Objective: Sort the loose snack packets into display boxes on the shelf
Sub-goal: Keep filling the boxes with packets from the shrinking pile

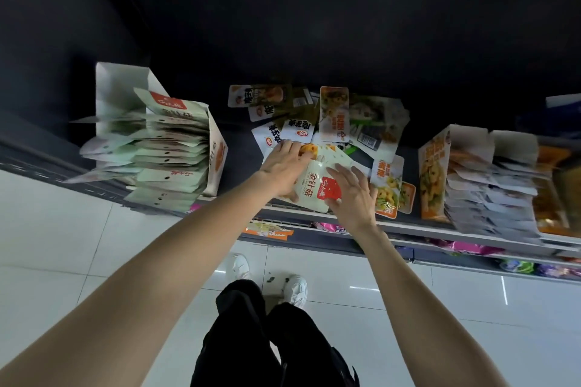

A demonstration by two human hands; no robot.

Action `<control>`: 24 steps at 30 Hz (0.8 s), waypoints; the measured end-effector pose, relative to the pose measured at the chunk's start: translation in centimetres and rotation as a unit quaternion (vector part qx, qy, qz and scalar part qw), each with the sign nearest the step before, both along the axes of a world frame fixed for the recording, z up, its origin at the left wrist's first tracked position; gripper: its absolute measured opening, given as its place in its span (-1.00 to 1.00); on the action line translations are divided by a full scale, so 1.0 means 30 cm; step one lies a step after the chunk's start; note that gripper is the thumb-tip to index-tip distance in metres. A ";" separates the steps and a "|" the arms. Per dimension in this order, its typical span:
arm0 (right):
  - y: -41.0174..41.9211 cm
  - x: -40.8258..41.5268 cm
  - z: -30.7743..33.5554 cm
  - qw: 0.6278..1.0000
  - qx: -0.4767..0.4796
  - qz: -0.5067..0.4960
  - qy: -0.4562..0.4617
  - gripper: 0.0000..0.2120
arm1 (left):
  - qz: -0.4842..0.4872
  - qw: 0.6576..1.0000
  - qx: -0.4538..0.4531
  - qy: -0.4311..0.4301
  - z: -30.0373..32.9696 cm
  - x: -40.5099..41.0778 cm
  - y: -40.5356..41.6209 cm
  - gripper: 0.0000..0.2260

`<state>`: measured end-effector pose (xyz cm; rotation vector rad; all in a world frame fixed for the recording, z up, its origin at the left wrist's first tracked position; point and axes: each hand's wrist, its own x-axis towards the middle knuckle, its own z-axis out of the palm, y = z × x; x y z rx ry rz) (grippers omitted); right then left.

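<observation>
Head view: nearest the camera, black trousers [251, 333] and white shoes [295, 291] are seen on a white tiled floor [63, 229], below both bare forearms. The left hand [284, 166] is laid flat, fingers straight and together, on the upper left part of a pale green packet [314, 188]; nothing is gripped by it. The right hand [353, 195] is spread open with its fingertips pressed on the packet's right side, over a red label. Between the two hands the characters 金针菇 are printed large on the packet, upside down to the camera; the smaller writing on the red label cannot be read. The packet lies at the front edge of the shelf [408, 228], with more pale packets fanned beneath it, mostly hidden by the hands.

Just right of the right hand, orange-edged packets [386, 192] with a yellow food picture are seen. Beyond the fingertips a loose pile of packets [314, 122] is spread; the print is too blurred to read. Well left of the left hand stands a display box [217, 154] filled with pale green packets carrying the same red label. Well right of the right hand, an orange display box [432, 173] holds a blurred row of packets, cut off at the frame edge. Lower shelves show only slivers of pink wrapping.
</observation>
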<state>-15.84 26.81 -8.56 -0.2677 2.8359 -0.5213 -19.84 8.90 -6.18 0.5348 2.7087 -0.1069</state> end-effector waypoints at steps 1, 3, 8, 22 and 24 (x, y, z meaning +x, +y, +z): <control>0.005 0.005 0.006 0.998 -0.048 -0.037 0.015 -0.39 | 0.017 1.000 0.020 -0.008 0.014 0.004 -0.009 -0.18; 0.013 0.011 0.039 0.976 -0.168 -0.139 0.021 -0.39 | 0.060 0.995 0.083 -0.009 0.053 0.023 -0.038 -0.48; -0.023 0.059 0.210 0.844 -0.472 -0.224 -0.119 -0.33 | 0.209 0.920 0.330 0.031 0.212 0.148 -0.119 -0.83; -0.345 0.092 0.487 0.778 -0.581 -0.237 0.028 -0.90 | 0.213 0.901 0.207 0.315 0.427 0.256 -0.551 -0.53; -0.399 0.079 0.503 0.732 -0.623 -0.271 0.058 -0.93 | 0.196 0.935 0.150 0.254 0.416 0.241 -0.604 -0.51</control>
